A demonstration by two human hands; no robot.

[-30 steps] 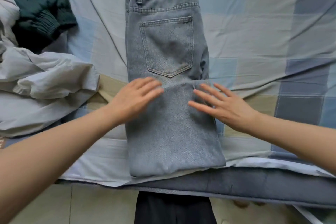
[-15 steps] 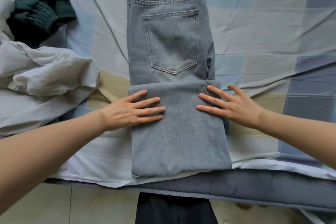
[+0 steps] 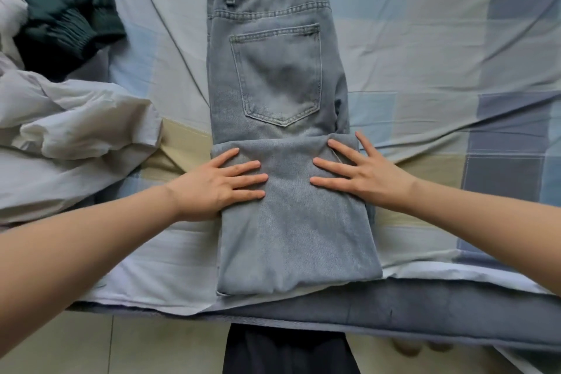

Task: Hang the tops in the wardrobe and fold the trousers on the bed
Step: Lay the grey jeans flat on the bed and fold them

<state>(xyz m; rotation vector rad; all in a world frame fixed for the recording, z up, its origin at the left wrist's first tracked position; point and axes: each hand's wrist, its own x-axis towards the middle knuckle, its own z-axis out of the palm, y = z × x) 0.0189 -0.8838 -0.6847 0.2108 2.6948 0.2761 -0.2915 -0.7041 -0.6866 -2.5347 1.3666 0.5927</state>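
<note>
So the light blue jeans are lying lengthwise on the bed, waistband at the far end and back pocket facing up, with the leg part folded back over itself so the fold sits at the near edge of the mattress. Both hands are flat on that folded layer, fingers straight and spread, nothing gripped: left hand on the left edge, right hand on the right edge, fingertips pointing in toward each other with a gap of denim between them. Off to the left there's a rumpled white top and a dark green one behind it (elastic cuff showing), both well apart from the jeans
</note>
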